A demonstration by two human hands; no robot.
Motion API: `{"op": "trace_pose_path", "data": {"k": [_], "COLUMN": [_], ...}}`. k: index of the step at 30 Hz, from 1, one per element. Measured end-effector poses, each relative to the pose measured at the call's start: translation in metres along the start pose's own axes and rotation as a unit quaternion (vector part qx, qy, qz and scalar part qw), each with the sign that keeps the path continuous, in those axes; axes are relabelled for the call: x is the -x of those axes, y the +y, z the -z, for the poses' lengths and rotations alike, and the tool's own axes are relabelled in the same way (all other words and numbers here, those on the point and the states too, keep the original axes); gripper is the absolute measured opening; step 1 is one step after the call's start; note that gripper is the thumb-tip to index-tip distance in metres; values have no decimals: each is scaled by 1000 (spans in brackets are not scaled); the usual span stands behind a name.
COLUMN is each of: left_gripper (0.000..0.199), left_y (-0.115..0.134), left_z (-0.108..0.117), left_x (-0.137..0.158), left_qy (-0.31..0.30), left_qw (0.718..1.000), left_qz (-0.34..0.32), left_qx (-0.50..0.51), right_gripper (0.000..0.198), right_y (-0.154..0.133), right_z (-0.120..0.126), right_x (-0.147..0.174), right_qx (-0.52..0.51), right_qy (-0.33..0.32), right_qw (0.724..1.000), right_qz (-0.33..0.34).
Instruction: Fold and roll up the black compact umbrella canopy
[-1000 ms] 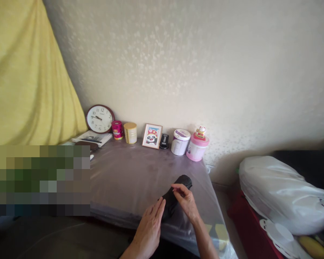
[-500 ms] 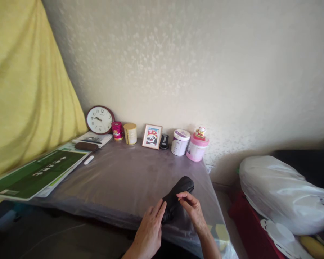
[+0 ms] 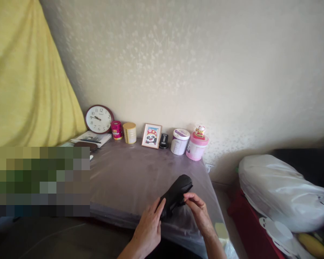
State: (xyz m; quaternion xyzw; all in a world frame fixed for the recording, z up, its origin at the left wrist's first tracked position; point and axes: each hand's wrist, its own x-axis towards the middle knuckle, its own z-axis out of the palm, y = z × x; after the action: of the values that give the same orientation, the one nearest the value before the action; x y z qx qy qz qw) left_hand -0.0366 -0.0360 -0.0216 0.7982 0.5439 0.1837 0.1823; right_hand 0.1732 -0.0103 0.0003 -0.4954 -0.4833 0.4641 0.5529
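A long black item (image 3: 176,191) that looks like a folded umbrella lies slanted near the front right of the table, its thicker end pointing away from me. My left hand (image 3: 150,223) grips the near end, fingers laid over its left side and the thumb low. At its right side, my right hand (image 3: 196,207) has thumb and forefinger pinched on a dark flap or strap that stands out from the body. What exactly sits between those fingertips is too small to make out.
Along the wall stand a clock (image 3: 99,119), a magenta tin (image 3: 116,130), a yellow canister (image 3: 130,133), a panda picture (image 3: 151,136), two tubs (image 3: 180,142) and a lucky-cat figure (image 3: 199,132). A white bag (image 3: 280,190) lies right of the table. Pixel blocks cover the lower left.
My right hand has drawn slightly right, away from the top of the black item, pulling its flap or strap outward. The left hand keeps its hold, shifted a little left.
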Motion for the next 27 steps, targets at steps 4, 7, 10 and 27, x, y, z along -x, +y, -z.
{"op": "trace_pose_path", "data": {"k": [4, 7, 10, 27], "left_gripper": [76, 72, 65, 86], "left_y": [-3, -9, -19, -46], "left_z": [7, 12, 17, 26], "left_x": [-6, -13, -20, -24], "left_qy": [-9, -23, -32, -9], "left_qw": [999, 996, 993, 995], "left_qz": [17, 36, 59, 29], "left_qx": [42, 76, 99, -90], "right_gripper": [23, 35, 41, 41], "right_y": [5, 13, 21, 47], "right_z": [28, 46, 56, 61], "right_x": [1, -1, -5, -5], "right_qx": [17, 9, 2, 79], "right_qy": [33, 115, 189, 151], "right_qw": [999, 992, 981, 985], "right_qz": [-24, -46, -48, -6]}}
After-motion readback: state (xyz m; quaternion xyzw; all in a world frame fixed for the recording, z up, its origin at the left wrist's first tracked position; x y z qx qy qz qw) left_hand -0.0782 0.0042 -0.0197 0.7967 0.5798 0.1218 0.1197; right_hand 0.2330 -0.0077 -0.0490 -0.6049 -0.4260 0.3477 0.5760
